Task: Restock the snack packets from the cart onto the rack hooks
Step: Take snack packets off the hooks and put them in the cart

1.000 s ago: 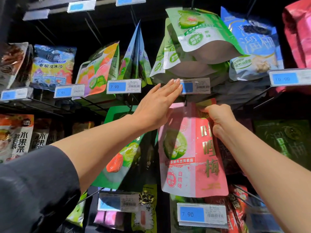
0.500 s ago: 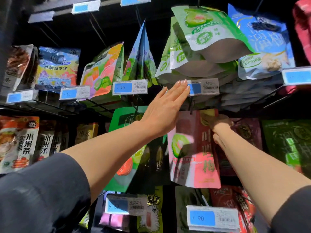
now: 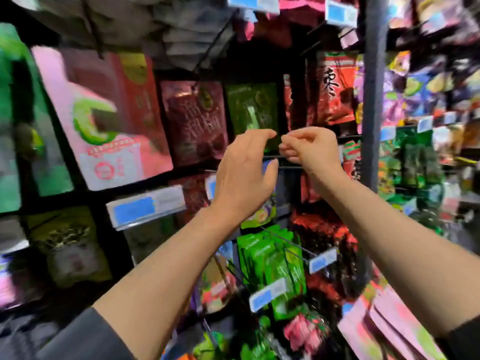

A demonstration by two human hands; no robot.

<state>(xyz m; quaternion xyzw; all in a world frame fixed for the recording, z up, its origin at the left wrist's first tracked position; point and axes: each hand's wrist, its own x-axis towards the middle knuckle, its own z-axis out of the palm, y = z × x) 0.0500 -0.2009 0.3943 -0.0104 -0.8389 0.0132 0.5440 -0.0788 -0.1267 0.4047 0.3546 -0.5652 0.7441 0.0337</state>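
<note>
1. The left hand (image 3: 244, 175) hung in front of the rack with fingers loosely bent and apart, holding nothing. It reads as a hand free between packets.
2. The right hand (image 3: 309, 146) was just beside it, fingers curled toward the thumb. Whether they pinched anything could not be told through the blur; no packet showed in it.
3. The pink packet (image 3: 104, 118) hung at upper left, tilted, well apart from both hands. I judge it was already on its hook, though the hook itself was hidden.
4. Pink packets (image 3: 384, 331) of like colour lay low at the right edge, probably the stock waiting in the cart; the cart itself could not be made out.
5. Both hands sat before a bare wire hook (image 3: 291, 166) between dark red and green packets, perhaps the next spot to fill.
6. The rack was dark wire, rows of hooks with blue price tags (image 3: 145, 206) clipped at their ends. Green packets (image 3: 272, 266) crowded a lower hook.
7. A grey post (image 3: 372, 94) stood to the right, with more hanging snacks on the shelving beyond it. The whole view was smeared by motion.
</note>
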